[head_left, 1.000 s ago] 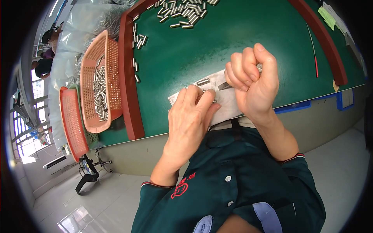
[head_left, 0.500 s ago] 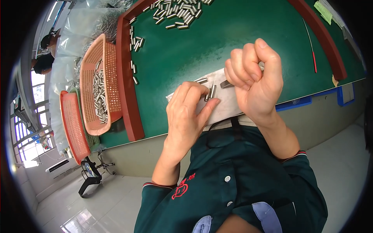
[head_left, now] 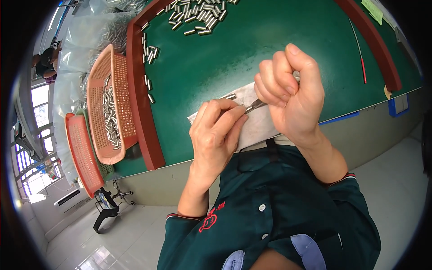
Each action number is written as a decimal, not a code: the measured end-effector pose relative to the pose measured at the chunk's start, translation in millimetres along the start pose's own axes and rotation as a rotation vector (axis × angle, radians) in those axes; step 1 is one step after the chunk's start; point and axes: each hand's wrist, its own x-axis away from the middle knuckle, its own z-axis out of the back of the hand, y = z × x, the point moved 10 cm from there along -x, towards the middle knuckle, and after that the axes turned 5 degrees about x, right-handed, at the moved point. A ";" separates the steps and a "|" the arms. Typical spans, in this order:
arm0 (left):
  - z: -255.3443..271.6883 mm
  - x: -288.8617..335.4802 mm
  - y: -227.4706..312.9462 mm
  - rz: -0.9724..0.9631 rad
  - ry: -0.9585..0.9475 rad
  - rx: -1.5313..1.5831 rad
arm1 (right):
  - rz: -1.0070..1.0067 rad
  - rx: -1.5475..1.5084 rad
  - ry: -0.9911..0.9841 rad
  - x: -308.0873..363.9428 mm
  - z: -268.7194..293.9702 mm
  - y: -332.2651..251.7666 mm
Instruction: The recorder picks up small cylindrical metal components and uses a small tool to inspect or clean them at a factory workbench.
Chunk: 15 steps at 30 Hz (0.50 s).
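Pinched between the thumb and fingers of my left hand is a small shiny metal cylinder, mostly hidden by the fingertips. My right hand is closed in a fist around a tool with a dark, flat tip; its handle is hidden in the palm. That tip meets the exposed end of the cylinder, or lies right against it. Under both hands a whitish cloth covers the table's near edge. Another metal cylinder lies just beyond my left fingers.
Many loose cylinders are heaped on the green tabletop, with several along its red-brown left rail. Left of that stands a pink basket of metal parts beside a red basket. A thin red-handled tool lies right.
My left fingers have closed further around the cylinder, which has turned towards my right hand. The dark tool tip, apart from it before, is now at its end.
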 end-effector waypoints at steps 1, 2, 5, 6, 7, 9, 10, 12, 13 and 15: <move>1.4 0.0 -0.4 -0.002 0.017 0.008 | -0.001 0.000 0.004 -0.4 0.2 0.3; 1.4 0.1 -1.6 -0.001 0.018 0.010 | -0.003 0.002 0.004 -0.6 -0.1 -0.2; 0.2 -0.7 -3.4 -0.010 0.015 0.026 | -0.054 0.071 -0.010 -1.5 0.6 2.1; 0.6 -1.0 -2.4 -0.008 0.005 0.020 | -0.060 0.075 -0.021 -1.4 -1.3 2.1; 0.6 -1.1 -1.9 -0.005 -0.005 0.013 | -0.066 0.078 -0.031 -1.3 -3.1 2.2; 0.7 -1.3 -2.6 -0.007 -0.008 0.020 | -0.075 0.089 -0.031 -1.1 -3.9 2.7; 0.4 -1.4 -3.0 -0.011 -0.012 0.026 | -0.082 0.100 -0.032 -1.1 -4.2 3.6; 0.3 -1.3 -4.5 -0.008 -0.013 0.036 | -0.086 0.107 -0.027 -1.0 -4.3 4.0; 0.2 -1.3 -5.1 -0.007 -0.015 0.044 | -0.088 0.113 -0.024 -0.8 -4.2 4.1; -0.1 -1.8 -6.4 -0.008 -0.017 0.052 | -0.088 0.117 -0.027 -0.8 -6.2 3.2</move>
